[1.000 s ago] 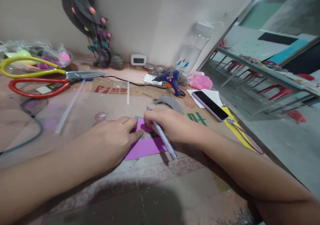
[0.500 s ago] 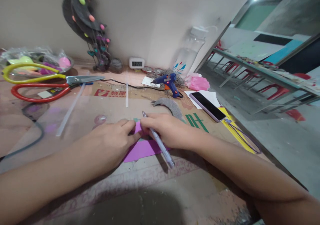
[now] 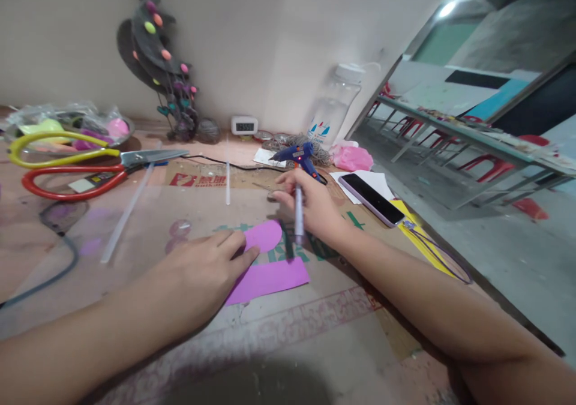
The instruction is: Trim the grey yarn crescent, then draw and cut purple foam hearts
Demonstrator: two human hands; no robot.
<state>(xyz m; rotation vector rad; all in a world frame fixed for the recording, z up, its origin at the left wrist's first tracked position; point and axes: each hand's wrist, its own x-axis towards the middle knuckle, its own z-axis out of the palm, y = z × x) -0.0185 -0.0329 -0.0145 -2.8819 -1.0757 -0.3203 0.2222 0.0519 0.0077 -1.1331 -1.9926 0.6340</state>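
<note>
My left hand (image 3: 220, 258) rests on the cardboard with thumb and fingers closed on a purple paper piece (image 3: 265, 236) that has a rounded end. Below it lies a second, straight-edged purple paper strip (image 3: 270, 282), partly under the same hand. My right hand (image 3: 312, 204) holds a pen (image 3: 299, 216), which points up between its fingers. Those fingers are just in front of the blue glue gun (image 3: 299, 156). A grey wound crescent is mostly hidden by the right hand; whether the fingertips touch it I cannot tell.
Large scissors (image 3: 103, 162) with yellow and red handles lie at left, near clear glue sticks (image 3: 130, 213). A bowl (image 3: 130, 135) of wrapped items, a small clock (image 3: 244, 125) and a water bottle (image 3: 335, 102) line the wall. A phone (image 3: 371, 200) lies at right.
My right hand has moved up and right, away from the purple paper, with the pen still in it. The paper's rounded end now shows. My left hand has stayed on the paper.
</note>
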